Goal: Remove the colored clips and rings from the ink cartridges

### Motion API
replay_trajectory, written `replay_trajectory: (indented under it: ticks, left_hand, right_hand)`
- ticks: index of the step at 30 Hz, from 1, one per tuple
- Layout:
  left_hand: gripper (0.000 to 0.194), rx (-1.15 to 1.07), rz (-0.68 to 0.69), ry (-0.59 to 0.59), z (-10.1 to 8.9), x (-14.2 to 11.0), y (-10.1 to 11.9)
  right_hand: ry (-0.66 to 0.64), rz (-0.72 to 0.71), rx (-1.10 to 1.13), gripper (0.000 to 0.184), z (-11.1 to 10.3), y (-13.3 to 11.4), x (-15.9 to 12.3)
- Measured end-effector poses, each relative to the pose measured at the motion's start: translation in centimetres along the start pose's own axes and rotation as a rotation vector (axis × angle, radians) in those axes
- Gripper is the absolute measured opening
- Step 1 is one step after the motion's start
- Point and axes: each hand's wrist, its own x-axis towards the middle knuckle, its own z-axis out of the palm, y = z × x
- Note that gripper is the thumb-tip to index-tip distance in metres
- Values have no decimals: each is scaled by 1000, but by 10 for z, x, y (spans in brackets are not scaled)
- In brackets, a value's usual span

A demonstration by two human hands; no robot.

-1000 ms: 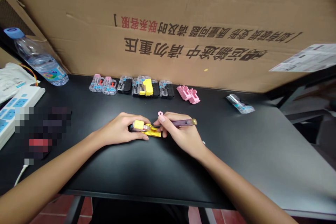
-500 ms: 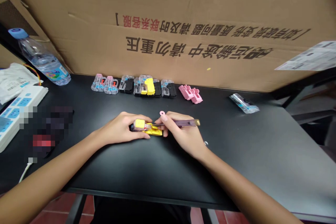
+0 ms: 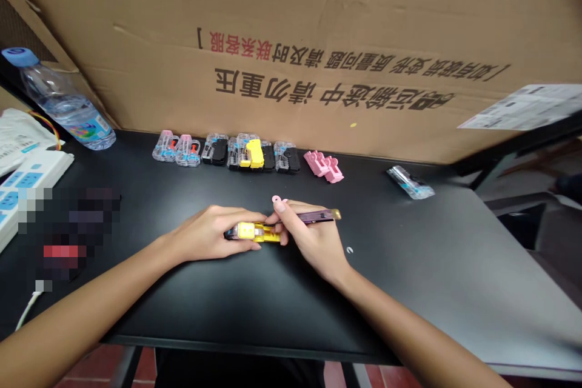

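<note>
Grips with thumb and fingers of the left hand [image 3: 211, 234], parted only as wide as a small plastic piece in yellow, clear and black [image 3: 247, 230]. Keeps that piece low over a smooth black tabletop [image 3: 254, 303], between both hands, yellow end at the right fingertips. Holds in the right hand [image 3: 316, 239], pen-fashion with fingers bunched nearly closed, a slender translucent purple tool with a gold-coloured end [image 3: 316, 216], aimed at the piece. Cannot make out contact at the tip, hidden among fingers. At the right thumb tip, a small pale-pink ring-shaped part [image 3: 276, 199]; cannot tell if pinched. Near the right wrist, a tiny white crescent-shaped bit [image 3: 350, 250]. Farther out, along the foot of a big brown cardboard box [image 3: 273, 0], two clear pieces with pink tops and red insides [image 3: 176, 149], several black-and-clear pieces [image 3: 287, 157] with a yellow-and-clear one [image 3: 254, 153] among them, then pink plastic parts [image 3: 324, 166]. Well right, a shiny clear packet [image 3: 410, 182]. Far left, a blue-capped clear water bottle [image 3: 63, 103] and a white power strip with blue socket faces [image 3: 45, 179].
</note>
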Motion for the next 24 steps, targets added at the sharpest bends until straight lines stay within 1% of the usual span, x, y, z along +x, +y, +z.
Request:
replay_trajectory:
  ticks: [5,7,10,13,15,17,20,22,24]
  left_hand:
    - [48,16,29,-26,1,2,3]
    - [48,16,1,-33,1,2,2]
    - [51,2,-55,1,2,1,-1]
    - [59,-30,-80,44,1,2,-5]
    - [62,-54,-93,44,-1,4,-5]
    - [57,-75,-124,20,-3,4,-3]
    - [40,-110,-161,-30,-9,4,0]
    - [33,-123,-184,-38,-14,4,1]
    - [33,-131,-234,-21,-20,3,2]
  right_hand:
    - [62,36,22,50,2,0,-1]
    - [68,56,31,51,1,0,0]
    - [77,89,57,53,-2,-1,2]
    - [68,57,27,52,-9,-2,5]
    - [55,23,-11,50,-14,-3,7]
    - [51,-12,-41,47,-21,-3,9]
    - [27,-60,-75,45,-28,0,14]
    - [-40,-80,-122,41,-31,3,16]
    - [-123,-122,-204,33,-31,5,17]
